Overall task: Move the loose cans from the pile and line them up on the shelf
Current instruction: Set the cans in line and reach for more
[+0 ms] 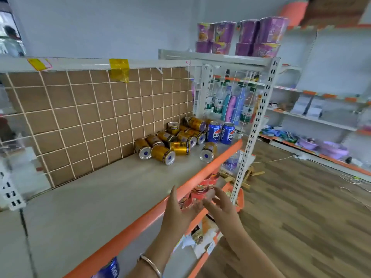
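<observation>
Shelf (100,197): grey deck with orange front lip (130,228), backed by wire-grid panel (90,117) over brown board. Pile of gold cans (180,146): at far right end of deck, against the panel, most on their sides at mixed angles, touching or resting on one another, one upright toward the back. No row of gold cans formed yet; judged as start of task. Left hand (176,213) and right hand (222,206): both raised in front of the lip, just beside each other, fingers straight and slightly spread, holding nothing, well apart from the pile. Two blue cans (213,131): upright, side by side, just right of the pile, near the shelf's end frame. Stray gold can (208,151): on its side, apart from the pile, base toward the camera, close to the lip. Bracelet (150,264): on left wrist. Likely faults from here: rolling of side-lying cans on removal of a supporting neighbour; take from top and outer edge of pile first. Possible roll of the stray can toward the lip if nudged by a reaching forearm; secure early. Possible toppling of the blue cans if brushed during a reach into the pile's right side. Possible crooked row if set down without panel or lip as guide.
</observation>
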`<state>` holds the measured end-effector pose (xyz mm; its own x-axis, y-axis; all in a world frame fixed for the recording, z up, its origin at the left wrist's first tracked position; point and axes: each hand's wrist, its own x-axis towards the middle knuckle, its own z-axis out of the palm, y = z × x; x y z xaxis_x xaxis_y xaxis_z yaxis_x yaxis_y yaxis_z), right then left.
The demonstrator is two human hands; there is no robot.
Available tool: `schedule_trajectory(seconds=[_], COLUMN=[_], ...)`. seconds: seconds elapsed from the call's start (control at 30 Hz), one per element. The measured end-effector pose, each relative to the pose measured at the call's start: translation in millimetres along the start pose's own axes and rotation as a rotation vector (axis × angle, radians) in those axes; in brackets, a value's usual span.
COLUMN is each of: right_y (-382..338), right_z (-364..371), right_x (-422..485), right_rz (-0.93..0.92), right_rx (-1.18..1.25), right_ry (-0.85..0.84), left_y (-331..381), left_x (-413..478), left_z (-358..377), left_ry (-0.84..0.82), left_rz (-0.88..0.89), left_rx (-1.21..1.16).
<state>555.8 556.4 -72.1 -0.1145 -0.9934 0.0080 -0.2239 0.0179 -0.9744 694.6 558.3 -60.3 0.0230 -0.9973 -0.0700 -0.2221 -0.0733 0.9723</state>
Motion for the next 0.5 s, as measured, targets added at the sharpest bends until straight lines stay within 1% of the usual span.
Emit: schedule_trajectory(seconds=[0.1, 0.2, 0.3, 0.43, 0.5], right_y=[8, 13, 15, 15, 19], right_z=[-21, -38, -52, -63, -65], right_x=[29, 67, 112, 174, 199], right_rz=[0.024, 0.046, 0.078, 0.119, 0.133], right_rx=[-0.004, -0.006, -0.031, -0.066, -0.075], right_ry=[0.046, 0.073, 0.082, 0.1, 0.099], left_y=[5, 15, 31, 51, 56], left_x=[32, 75, 116, 170, 198], left_z=[26, 49, 67, 79, 83], left_ry=[-0.024, -0.046, -0.051, -0.102, -0.092], left_rz=[0.009, -0.017, 0.006, 0.019, 0.02], left_rx=[0.016, -0.037, -0.04, -0.01, -0.042])
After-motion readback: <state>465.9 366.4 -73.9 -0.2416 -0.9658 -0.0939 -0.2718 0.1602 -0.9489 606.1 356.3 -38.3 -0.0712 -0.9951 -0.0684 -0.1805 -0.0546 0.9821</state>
